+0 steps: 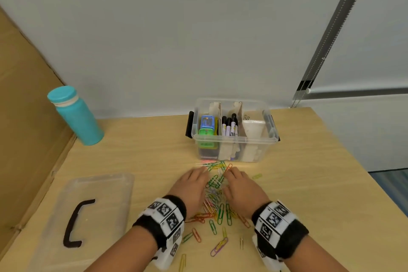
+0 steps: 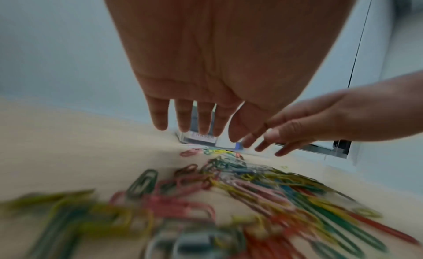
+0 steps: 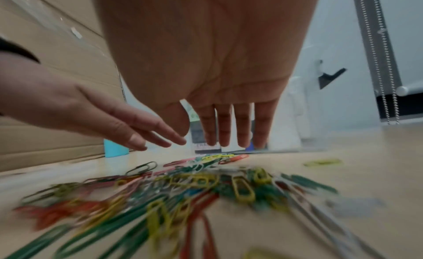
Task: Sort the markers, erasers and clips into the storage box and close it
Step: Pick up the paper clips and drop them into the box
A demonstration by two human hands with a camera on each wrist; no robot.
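Observation:
A heap of coloured paper clips [image 1: 215,192] [image 2: 240,179] [image 3: 196,183] lies on the wooden table in front of the clear storage box [image 1: 234,139]. The box stands open, with erasers [image 1: 207,127] on the left, markers [image 1: 229,127] in the middle and a white block on the right. My left hand [image 1: 194,180] [image 2: 190,118] and right hand [image 1: 237,181] [image 3: 228,125] hover palm down on either side of the heap, fingers straight, holding nothing. Each wrist view also shows the other hand reaching in from the side.
The clear lid [image 1: 88,214] with its black handle lies at the front left. A teal bottle [image 1: 76,117] stands at the back left by a cardboard wall. Stray clips [image 1: 218,247] lie near the front edge. A wall rises behind the box.

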